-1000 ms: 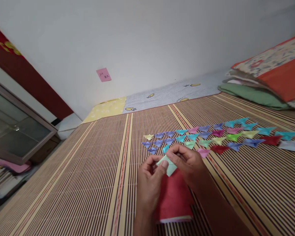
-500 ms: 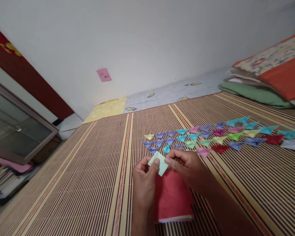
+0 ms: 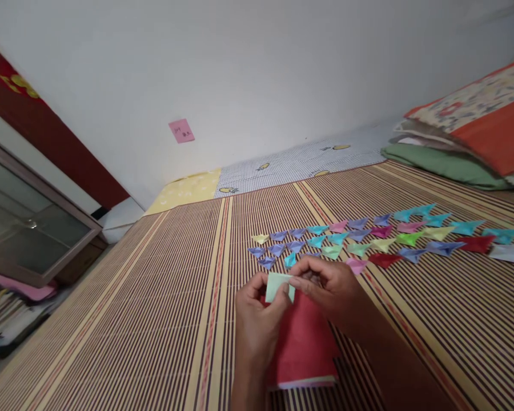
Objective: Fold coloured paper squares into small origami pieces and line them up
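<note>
A small pale green piece of folded paper (image 3: 276,283) is held up between both hands in the head view. My left hand (image 3: 259,311) is closed on its left and lower part, the thumb lying across its front. At its upper right corner my right hand (image 3: 328,285) pinches the edge between thumb and fingers. Below them lies a stack of paper with a red sheet (image 3: 306,348) on top, partly hidden by the hands. Just beyond, several folded paper boats (image 3: 332,251) in many colours stand in rows.
Everything lies on a striped bamboo mat (image 3: 163,297). Folded bedding (image 3: 462,142) is piled at the right back. A pink note (image 3: 181,131) is stuck on the wall. On the left stands a glass-doored cabinet (image 3: 34,211), with books and papers (image 3: 8,314) below.
The green paper has turned from a diamond to a nearly level square and moved slightly right. My left hand has shifted right with it, while my right hand keeps nearly the same place.
</note>
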Demonstrator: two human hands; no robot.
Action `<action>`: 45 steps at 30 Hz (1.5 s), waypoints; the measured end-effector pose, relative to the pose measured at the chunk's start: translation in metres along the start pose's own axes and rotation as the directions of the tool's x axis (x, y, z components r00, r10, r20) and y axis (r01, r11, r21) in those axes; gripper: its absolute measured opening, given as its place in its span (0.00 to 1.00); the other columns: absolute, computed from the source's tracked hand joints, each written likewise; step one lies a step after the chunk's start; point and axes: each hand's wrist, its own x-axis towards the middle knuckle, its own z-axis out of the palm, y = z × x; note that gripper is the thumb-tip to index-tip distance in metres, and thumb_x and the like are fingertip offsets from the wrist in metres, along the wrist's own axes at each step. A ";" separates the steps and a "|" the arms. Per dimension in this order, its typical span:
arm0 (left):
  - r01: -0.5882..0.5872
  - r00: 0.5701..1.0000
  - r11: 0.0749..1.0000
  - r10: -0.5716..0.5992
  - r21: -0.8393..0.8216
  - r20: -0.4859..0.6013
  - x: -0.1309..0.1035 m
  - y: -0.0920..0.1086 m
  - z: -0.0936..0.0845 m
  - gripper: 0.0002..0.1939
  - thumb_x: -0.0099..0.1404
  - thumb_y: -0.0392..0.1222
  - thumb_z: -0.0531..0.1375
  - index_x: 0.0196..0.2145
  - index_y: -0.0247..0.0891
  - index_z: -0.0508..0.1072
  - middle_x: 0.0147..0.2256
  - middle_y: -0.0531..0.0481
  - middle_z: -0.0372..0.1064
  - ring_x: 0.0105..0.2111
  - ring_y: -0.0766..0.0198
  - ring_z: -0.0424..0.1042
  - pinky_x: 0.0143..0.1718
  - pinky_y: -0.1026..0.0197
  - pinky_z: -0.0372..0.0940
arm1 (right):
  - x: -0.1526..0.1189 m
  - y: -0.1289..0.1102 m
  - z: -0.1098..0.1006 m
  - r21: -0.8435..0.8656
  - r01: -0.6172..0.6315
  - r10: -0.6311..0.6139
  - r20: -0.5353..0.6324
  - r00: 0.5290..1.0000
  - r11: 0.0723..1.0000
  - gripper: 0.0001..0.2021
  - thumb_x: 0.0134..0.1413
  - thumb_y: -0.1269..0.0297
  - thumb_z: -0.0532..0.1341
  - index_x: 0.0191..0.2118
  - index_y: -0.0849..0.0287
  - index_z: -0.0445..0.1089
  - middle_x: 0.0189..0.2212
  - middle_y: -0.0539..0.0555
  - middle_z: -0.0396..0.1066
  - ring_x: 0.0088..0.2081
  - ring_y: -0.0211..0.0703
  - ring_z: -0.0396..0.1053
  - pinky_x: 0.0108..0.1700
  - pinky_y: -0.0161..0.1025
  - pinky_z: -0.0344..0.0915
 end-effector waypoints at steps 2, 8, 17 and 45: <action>0.016 0.999 0.997 -0.018 -0.071 -0.041 0.001 0.000 0.000 0.11 0.59 0.41 0.68 0.25 0.35 0.73 0.23 0.54 0.66 0.25 0.67 0.62 0.28 0.66 0.59 | -0.001 0.000 -0.003 0.039 -0.063 0.061 0.049 0.997 0.997 0.05 0.59 0.64 0.65 0.32 0.57 0.74 0.23 0.47 0.68 0.26 0.37 0.63 0.28 0.35 0.58; 0.005 0.996 0.955 -0.032 -0.295 -0.086 0.001 0.003 0.001 0.09 0.56 0.41 0.73 0.29 0.35 0.78 0.28 0.51 0.74 0.30 0.65 0.71 0.34 0.65 0.66 | 0.001 0.012 0.005 0.289 -0.120 0.100 0.085 0.991 0.950 0.06 0.56 0.63 0.67 0.31 0.58 0.71 0.25 0.46 0.67 0.27 0.35 0.62 0.30 0.34 0.58; -0.047 0.998 0.937 0.027 -0.346 -0.062 0.000 0.001 0.003 0.08 0.63 0.44 0.69 0.36 0.36 0.82 0.32 0.50 0.77 0.23 0.70 0.70 0.27 0.67 0.67 | 0.003 0.014 0.018 0.415 -0.114 0.096 0.063 0.993 0.903 0.07 0.57 0.63 0.66 0.31 0.58 0.70 0.25 0.47 0.69 0.28 0.37 0.68 0.33 0.36 0.64; 0.035 0.997 0.854 -0.068 -0.520 -0.044 -0.005 0.011 0.002 0.18 0.63 0.40 0.67 0.52 0.44 0.81 0.58 0.41 0.75 0.57 0.54 0.74 0.52 0.60 0.72 | 0.000 -0.001 0.010 -0.201 0.393 -0.421 -0.124 0.899 0.897 0.09 0.62 0.75 0.62 0.39 0.52 0.76 0.41 0.53 0.71 0.45 0.45 0.73 0.48 0.43 0.71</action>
